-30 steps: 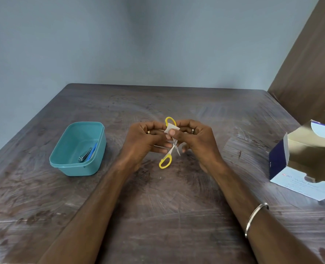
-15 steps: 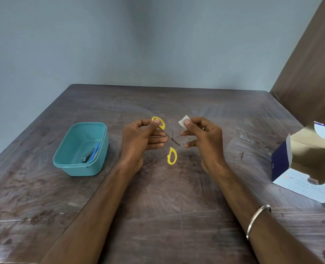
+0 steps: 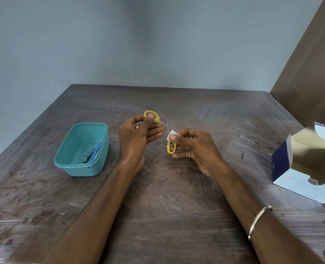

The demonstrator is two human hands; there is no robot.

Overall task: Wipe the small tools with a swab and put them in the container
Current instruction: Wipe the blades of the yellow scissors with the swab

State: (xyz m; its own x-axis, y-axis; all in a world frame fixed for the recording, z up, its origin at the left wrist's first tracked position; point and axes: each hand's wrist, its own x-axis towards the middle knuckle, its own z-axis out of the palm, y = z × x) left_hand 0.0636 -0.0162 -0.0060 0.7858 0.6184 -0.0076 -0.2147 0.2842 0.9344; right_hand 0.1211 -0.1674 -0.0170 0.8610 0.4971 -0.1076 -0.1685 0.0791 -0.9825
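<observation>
Small scissors with yellow handles [image 3: 170, 148] are spread open above the middle of the table. My left hand [image 3: 138, 136] pinches the upper yellow loop between thumb and fingers. My right hand [image 3: 194, 145] pinches a white swab [image 3: 171, 134] against the scissors just below the pivot, beside the lower loop. One thin blade points up between the hands. The teal container [image 3: 66, 162] stands to the left of my left hand. It holds a metal nail clipper [image 3: 87, 156] and a blue tool [image 3: 96, 153].
An open blue and white cardboard box [image 3: 303, 180] of swabs lies at the table's right edge. A brown panel rises behind it on the right. A grey wall stands past the table's far edge.
The scissors went from nearly closed between both hands to spread wide. My right hand drew off with the swab, then came back down onto the scissors near the lower loop.
</observation>
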